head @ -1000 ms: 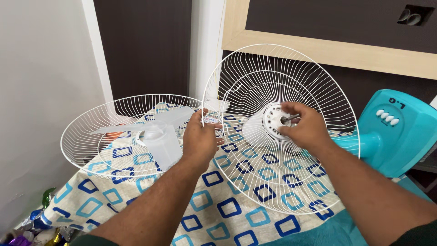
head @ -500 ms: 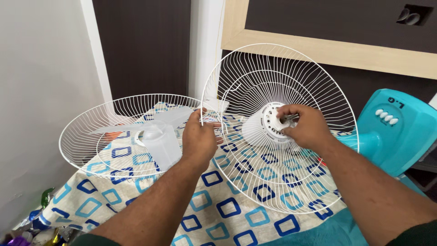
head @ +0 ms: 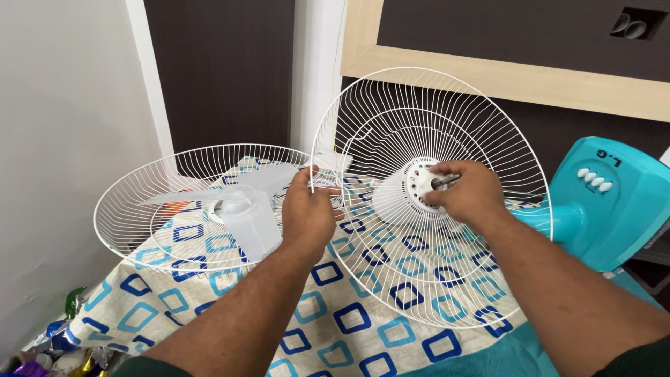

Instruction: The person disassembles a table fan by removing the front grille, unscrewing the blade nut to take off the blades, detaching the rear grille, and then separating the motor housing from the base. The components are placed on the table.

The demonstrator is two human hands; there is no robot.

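gripping the near-left rim of the rear wire guard (head: 447,279), the left hand (head: 307,216) is clenched on the outer ring, thumb and fingers pinched round the wire. the guard stands tilted on edge, its open side facing the person, mounted at its hub on the white motor housing (head: 398,195) of a turquoise fan (head: 614,202) that lies on its side at the right. the right hand (head: 471,195) is curled at the hub, fingers closed round the parts about the short metal shaft (head: 444,181) that pokes out of the centre; whether it holds a nut or only presses on the hub cannot be told. this guard looks light and springy: thin white wires that would flex under a squeeze and bend out of shape if leaned on, so the stiffer outer ring and the solid plastic hub seem the sound places to take hold, as both hands do now. the painted wire is smooth and could slip through a loose grip. to the left, well apart from the hub but near the left hand, a second wire guard (head: 139,209) lies dished upward on the patterned cloth (head: 335,321) with blue squares, and a translucent fan blade (head: 244,209) rests inside it. shiny wrappers (head: 63,342) sit at the lower left corner by the white wall.
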